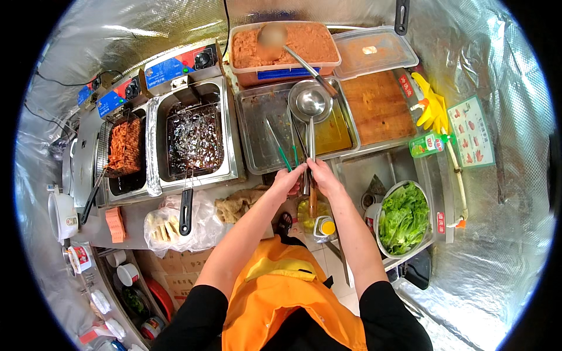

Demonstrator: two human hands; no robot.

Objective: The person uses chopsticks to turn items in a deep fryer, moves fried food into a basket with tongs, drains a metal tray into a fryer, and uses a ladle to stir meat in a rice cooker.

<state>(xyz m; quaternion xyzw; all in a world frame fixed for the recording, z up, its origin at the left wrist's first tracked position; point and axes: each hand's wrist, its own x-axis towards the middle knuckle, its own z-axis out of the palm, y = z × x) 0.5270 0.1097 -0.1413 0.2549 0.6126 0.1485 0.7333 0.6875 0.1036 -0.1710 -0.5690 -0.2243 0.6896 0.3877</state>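
Note:
My right hand [324, 176] grips the steel handle of a ladle [311, 131] whose bowl is over a metal tray [259, 98]. A wider round steel scoop [295, 94] sits beneath that bowl. My left hand [287, 180] is curled beside the right, around the bunched handles; which handle it grips is partly hidden. A wooden handle end [312, 204] protrudes below the hands. Green-gripped tongs [283, 155] reach from near my left thumb over the tray. Yellowish liquid [340, 138] lies in the tray's right part.
Left stand fryers with dark oil [195, 136] and a basket of orange-coated food strips [123, 145]. A tub of orange-brown minced mixture [303, 41] holds another ladle [307, 61]. A wooden board [377, 109], a sink [369, 164] and a bowl of lettuce [404, 219] are on the right.

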